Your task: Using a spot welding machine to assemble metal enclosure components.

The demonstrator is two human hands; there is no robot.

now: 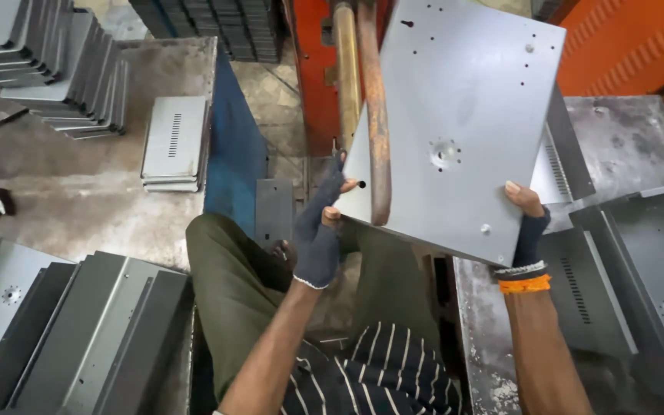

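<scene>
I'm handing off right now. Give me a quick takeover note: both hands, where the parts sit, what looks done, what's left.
Left hand: gloved, gripping the grey metal panel at its lower left edge.
Right hand: gloved, holding the panel's lower right edge.
Panel: tilted, slid behind the copper arm of the orange machine.
Done or not: finished and unfinished parts cannot be told apart. Vented panels are stacked on the left bench, with more trays at lower left.
Other trays lie on the right bench.
Left: the held panel is not yet set down.
</scene>
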